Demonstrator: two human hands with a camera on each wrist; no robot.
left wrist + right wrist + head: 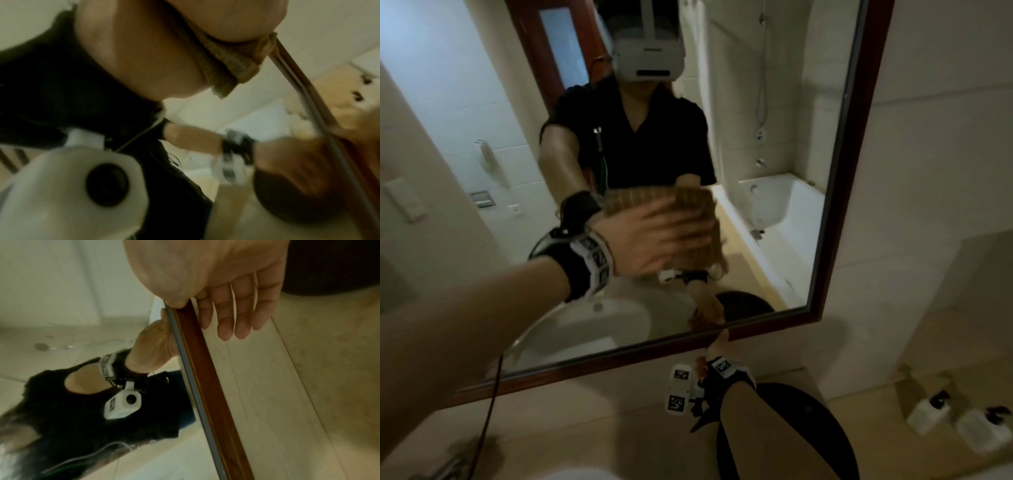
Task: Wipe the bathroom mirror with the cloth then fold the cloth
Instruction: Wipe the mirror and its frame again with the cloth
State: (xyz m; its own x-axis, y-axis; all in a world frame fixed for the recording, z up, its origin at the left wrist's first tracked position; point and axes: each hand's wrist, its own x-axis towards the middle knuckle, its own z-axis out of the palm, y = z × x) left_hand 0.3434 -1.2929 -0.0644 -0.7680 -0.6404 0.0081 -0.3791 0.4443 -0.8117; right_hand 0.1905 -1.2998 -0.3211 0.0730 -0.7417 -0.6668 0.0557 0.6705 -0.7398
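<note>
A tan ribbed cloth (688,202) lies flat against the glass of the bathroom mirror (774,102), near its lower middle. My left hand (654,240) presses on the cloth with straight, spread fingers. In the left wrist view the cloth (226,61) is squeezed between my palm and the glass. My right hand (717,349) rests at the mirror's dark red wooden bottom frame (619,359). In the right wrist view its thumb sits on the frame (205,369) at the glass edge. Its straight fingers (226,318) lie on the wall beside the frame.
A black round basin (808,428) sits on the beige counter (602,428) under my right forearm. Two white pump bottles (928,414) stand at the right by the wall. A faucet (452,462) shows at the bottom left, with a thin cable (489,411) hanging nearby.
</note>
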